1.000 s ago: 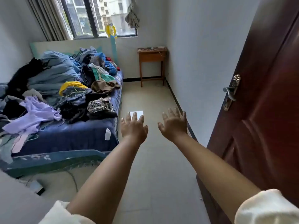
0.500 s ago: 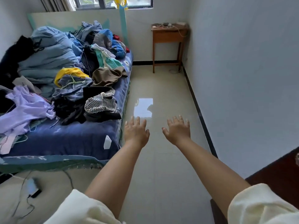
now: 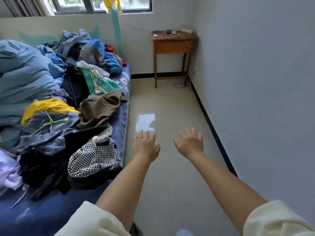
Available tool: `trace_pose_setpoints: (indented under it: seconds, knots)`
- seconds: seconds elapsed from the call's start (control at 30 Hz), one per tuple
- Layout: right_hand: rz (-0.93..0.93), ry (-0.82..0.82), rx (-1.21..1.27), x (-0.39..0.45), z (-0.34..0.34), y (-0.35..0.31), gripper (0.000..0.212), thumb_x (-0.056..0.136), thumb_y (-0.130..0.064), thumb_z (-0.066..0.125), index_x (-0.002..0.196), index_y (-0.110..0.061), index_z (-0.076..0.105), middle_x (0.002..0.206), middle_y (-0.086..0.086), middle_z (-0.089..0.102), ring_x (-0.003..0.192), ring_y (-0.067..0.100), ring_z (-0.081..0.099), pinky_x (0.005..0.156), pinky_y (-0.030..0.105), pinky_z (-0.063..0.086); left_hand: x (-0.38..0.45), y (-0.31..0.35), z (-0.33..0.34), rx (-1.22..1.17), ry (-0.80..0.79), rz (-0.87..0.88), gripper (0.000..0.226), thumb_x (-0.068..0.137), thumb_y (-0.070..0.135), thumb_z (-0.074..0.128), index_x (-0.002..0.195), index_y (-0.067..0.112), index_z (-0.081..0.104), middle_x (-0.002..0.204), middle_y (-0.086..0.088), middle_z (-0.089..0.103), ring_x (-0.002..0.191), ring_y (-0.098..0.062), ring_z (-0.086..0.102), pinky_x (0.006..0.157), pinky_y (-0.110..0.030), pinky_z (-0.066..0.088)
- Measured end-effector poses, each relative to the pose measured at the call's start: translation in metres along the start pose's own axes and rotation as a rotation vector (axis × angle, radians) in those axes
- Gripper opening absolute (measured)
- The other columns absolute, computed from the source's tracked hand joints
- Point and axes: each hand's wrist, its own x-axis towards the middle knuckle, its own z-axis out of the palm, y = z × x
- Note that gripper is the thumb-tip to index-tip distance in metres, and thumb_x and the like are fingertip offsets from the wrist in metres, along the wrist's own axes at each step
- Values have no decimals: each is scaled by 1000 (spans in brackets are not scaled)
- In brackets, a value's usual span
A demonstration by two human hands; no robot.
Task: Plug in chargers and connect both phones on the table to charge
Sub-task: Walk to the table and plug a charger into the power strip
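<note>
- Your left hand (image 3: 144,146) is stretched out in front of you, palm down, fingers spread wide and holding nothing; your right hand (image 3: 190,143) beside it is the same — wide and empty, the two well apart from each other.
- Compared with half a second ago, the small wooden table (image 3: 172,44) sits larger and lower in the view, the window (image 3: 102,5) shows again at the top edge, and the dark door at the near right has gone from sight. Your hands keep the same spread pose.
- Pale glossy floor tiles (image 3: 162,103) run from you to the far wall, with a bright reflection just beyond your fingertips. A bed (image 3: 119,120) heaped with clothes fills the left; a bare white wall (image 3: 255,82) closes the right.
- The table stands in the far right corner, its long side along the far wall. Small items and a white cable (image 3: 185,40) lie on top — too small to tell phones from chargers, or which way they point. The cable trails over the right edge.
</note>
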Motion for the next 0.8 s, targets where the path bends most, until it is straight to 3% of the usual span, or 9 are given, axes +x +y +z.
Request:
trace_pose_setpoints:
  seconds: [0.17, 0.4, 0.8]
  knots:
    - [38, -49, -18, 112, 11, 1, 53, 94, -41, 39, 139, -15, 29, 153, 10, 22, 141, 28, 11, 114, 49, 9, 120, -18, -4, 35, 4, 61, 55, 93, 40, 32, 141, 19, 17, 153, -8, 14, 140, -28, 4, 113, -40, 7]
    - [-3, -86, -9, 313, 11, -3, 53, 95, -42, 37, 141, -18, 27, 154, 8, 19, 142, 26, 10, 114, 48, 9, 314, -39, -20, 66, -4, -12, 55, 93, 39, 31, 141, 16, 16, 152, -11, 15, 140, -30, 5, 112, -40, 8]
    - [-70, -20, -23, 637, -31, -34, 49, 96, -40, 35, 139, -16, 31, 153, 10, 22, 141, 26, 11, 114, 47, 10, 619, -98, -59, 58, 44, -70, 53, 93, 39, 31, 140, 17, 19, 152, -10, 18, 140, -30, 7, 112, -41, 9]
